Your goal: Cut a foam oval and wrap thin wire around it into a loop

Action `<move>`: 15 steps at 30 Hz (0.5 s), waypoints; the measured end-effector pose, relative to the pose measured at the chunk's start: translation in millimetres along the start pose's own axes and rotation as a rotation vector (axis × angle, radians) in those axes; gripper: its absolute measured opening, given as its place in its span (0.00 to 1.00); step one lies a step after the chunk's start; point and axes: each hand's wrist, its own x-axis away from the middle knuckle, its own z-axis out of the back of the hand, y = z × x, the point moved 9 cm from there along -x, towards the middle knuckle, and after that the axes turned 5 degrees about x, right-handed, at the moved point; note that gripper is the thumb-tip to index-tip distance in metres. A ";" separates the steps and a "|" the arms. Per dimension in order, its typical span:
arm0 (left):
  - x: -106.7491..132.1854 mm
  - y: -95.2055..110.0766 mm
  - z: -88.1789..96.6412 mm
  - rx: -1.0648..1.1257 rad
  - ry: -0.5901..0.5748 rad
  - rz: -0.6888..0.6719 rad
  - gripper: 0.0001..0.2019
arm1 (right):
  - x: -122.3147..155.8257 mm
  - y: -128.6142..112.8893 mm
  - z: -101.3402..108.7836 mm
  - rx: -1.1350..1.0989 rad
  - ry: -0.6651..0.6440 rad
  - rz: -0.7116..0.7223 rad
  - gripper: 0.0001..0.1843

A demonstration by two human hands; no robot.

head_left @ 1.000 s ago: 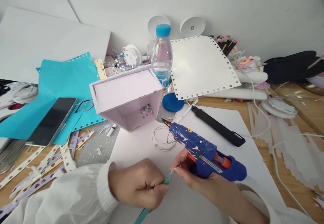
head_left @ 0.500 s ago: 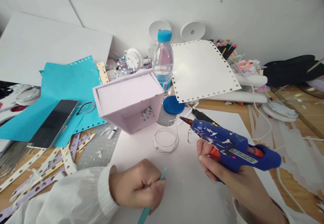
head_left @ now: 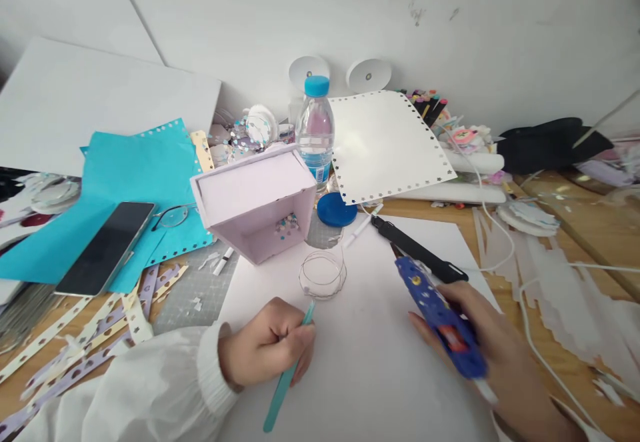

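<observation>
My left hand [head_left: 267, 349], in a white sleeve, is closed around a thin teal paper strip [head_left: 285, 379] that rests on the white sheet [head_left: 370, 362]. My right hand [head_left: 493, 349] grips a blue hot glue gun [head_left: 440, 315] low over the sheet's right side, nozzle pointing away from me toward a black utility knife [head_left: 417, 252]. A small clear plastic ring [head_left: 323, 273] stands just beyond my left hand. Behind it sits a tilted pale pink box [head_left: 250, 202] with confetti inside.
A water bottle [head_left: 315, 129], a blue lid [head_left: 336, 209], a punched white sheet [head_left: 385, 145], teal paper [head_left: 130, 182], a phone [head_left: 105, 249] and glasses crowd the back and left. Punched paper strips [head_left: 100, 335] litter the front left. A white cable [head_left: 540, 355] runs along the right.
My right hand has lowered the glue gun to the sheet's right side and turned it end-on. My left hand shifted slightly, the teal strip now lying lower across the paper.
</observation>
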 end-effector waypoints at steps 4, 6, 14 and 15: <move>-1.1 -0.3 1.1 0.009 0.025 0.003 0.33 | -16.5 4.9 -1.4 0.279 -0.068 0.153 0.16; -1.3 -0.8 2.2 0.006 0.036 0.004 0.34 | -14.2 -7.1 2.4 0.378 -0.061 0.274 0.24; 0.1 -2.8 3.4 -0.009 0.034 0.020 0.34 | 45.2 -89.6 -15.3 0.321 -0.030 0.663 0.24; 0.3 -3.0 3.1 -0.008 0.030 0.021 0.34 | 49.8 -94.8 -17.3 0.321 0.022 0.681 0.25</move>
